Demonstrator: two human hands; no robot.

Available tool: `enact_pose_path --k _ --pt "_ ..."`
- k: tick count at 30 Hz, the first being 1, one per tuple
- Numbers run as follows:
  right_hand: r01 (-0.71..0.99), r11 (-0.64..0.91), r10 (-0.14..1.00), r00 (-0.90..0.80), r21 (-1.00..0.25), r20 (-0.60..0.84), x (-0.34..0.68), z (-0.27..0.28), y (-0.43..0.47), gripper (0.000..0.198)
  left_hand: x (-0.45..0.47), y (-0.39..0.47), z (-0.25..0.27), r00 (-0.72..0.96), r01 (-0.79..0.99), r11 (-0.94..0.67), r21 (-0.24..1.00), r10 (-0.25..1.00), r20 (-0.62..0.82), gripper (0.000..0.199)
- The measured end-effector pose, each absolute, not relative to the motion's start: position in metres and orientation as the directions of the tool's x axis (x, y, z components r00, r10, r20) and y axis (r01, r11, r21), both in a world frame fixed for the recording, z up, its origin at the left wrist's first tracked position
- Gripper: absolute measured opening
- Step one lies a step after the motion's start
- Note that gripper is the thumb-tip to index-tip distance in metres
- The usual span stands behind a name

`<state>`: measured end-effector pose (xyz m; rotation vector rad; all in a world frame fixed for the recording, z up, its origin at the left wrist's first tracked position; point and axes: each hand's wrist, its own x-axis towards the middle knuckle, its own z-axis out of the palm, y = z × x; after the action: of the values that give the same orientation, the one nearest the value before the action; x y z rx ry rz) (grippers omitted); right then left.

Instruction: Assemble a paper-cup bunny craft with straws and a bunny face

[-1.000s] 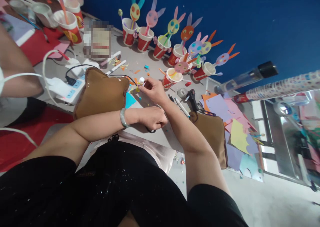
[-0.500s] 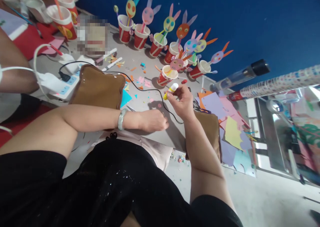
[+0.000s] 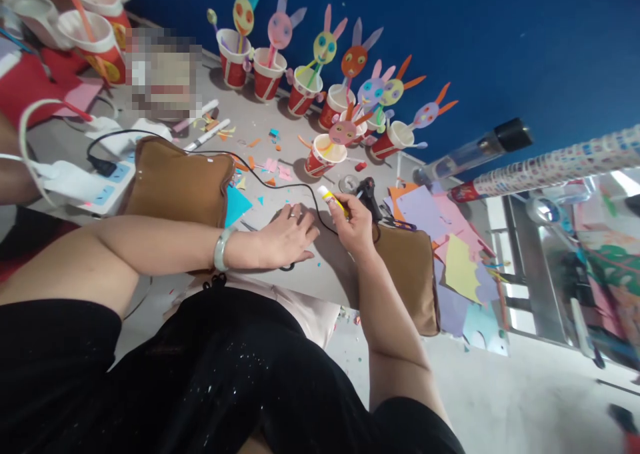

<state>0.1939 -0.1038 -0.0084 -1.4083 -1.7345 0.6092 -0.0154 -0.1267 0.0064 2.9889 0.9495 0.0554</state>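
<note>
A yellow glue stick (image 3: 331, 198) with a white end is gripped between the thumb and fingers of my right hand (image 3: 356, 225), held above the grey table. My left hand (image 3: 286, 237) lies palm down on the tabletop with its fingers apart. Part of a dark loop, perhaps a scissors handle, shows at its lower edge, and a thin pointed metal tip (image 3: 248, 226) pokes out by the wrist. A black cable (image 3: 320, 205) runs between the two hands. Just behind my right hand stands a black glue gun (image 3: 368, 197), partly covered.
Red-and-white paper cups (image 3: 234, 66) with paper rabbit figures line the blue wall. Brown cushions (image 3: 175, 184) lie at the table edge on both sides. A power strip (image 3: 113, 177) sits left; paper scraps and coloured sheets (image 3: 463, 267) lie about. Another person's arm (image 3: 15, 157) shows at far left.
My left hand has opened from a curled shape and spread over the table. My right hand has come lower and nearer with the glue stick, uncovering the glue gun. The view has shifted slightly.
</note>
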Motion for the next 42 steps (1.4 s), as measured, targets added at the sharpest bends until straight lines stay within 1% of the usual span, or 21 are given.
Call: enact_pose_path --k 3,8,12,19,25,29,32,37,39,42 --pt "0.602 0.256 0.959 -0.059 -0.756 0.278 0.195 -0.009 -0.105 0.038 -0.017 -0.123 0.006 0.815 0.580 -0.815 0.015 0.580 0.020 0.064" --pt "0.619 0.266 0.956 -0.070 -0.739 0.286 0.200 -0.009 -0.105 0.034 -0.017 -0.122 0.004 0.817 0.576 -0.817 0.031 0.574 -0.054 0.072" --pt "0.632 0.247 0.962 -0.067 -0.734 0.266 0.204 -0.013 -0.105 0.031 -0.016 -0.126 0.000 0.818 0.575 -0.818 0.016 0.573 -0.058 0.077" --pt "0.599 0.156 0.983 -0.015 -0.786 0.184 0.203 -0.014 -0.111 0.030 -0.017 -0.128 -0.002 0.827 0.561 -0.828 -0.005 0.560 -0.046 0.076" --pt "0.643 0.207 0.970 -0.034 -0.737 0.243 0.203 -0.009 -0.110 0.020 -0.018 -0.130 -0.009 0.857 0.514 -0.856 -0.046 0.512 0.054 0.075" --pt "0.659 0.234 0.962 -0.052 -0.715 0.267 0.204 -0.007 -0.109 0.015 -0.015 -0.129 -0.010 0.873 0.488 -0.872 -0.031 0.488 0.015 0.076" --pt "0.630 0.216 0.966 -0.024 -0.746 0.259 0.204 -0.008 -0.110 0.015 -0.014 -0.129 -0.011 0.874 0.485 -0.874 -0.025 0.485 0.002 0.077" --pt "0.495 0.153 0.982 0.022 -0.856 0.188 0.202 -0.012 -0.112 0.018 -0.015 -0.130 -0.013 0.885 0.466 -0.883 -0.062 0.464 0.046 0.076" --pt "0.475 0.145 0.983 0.028 -0.868 0.180 0.201 -0.012 -0.113 0.019 -0.016 -0.130 -0.013 0.886 0.463 -0.884 -0.062 0.462 0.038 0.077" --pt "0.513 0.149 0.982 0.020 -0.845 0.186 0.199 -0.010 -0.114 0.019 -0.016 -0.129 -0.011 0.889 0.457 -0.888 -0.050 0.457 0.024 0.077"
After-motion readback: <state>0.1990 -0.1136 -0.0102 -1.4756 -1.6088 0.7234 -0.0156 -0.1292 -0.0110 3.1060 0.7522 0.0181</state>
